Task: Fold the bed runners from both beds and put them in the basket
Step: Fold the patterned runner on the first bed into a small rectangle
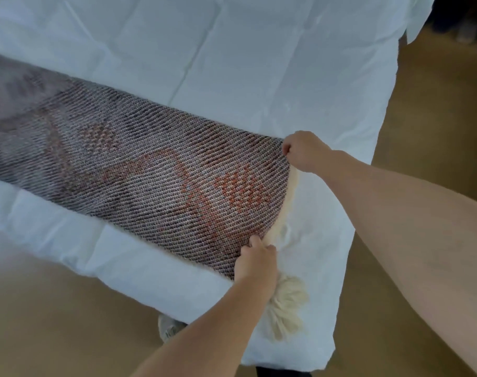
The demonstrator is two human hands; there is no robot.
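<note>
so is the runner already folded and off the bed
No, the runner lies stretched flat across the white bedding, with the left hand and right hand gripping its near end.

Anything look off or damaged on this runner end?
No damage visible. Both hands, left and right, pinch the runner end; its cream tassel lies splayed on the white duvet.
</note>
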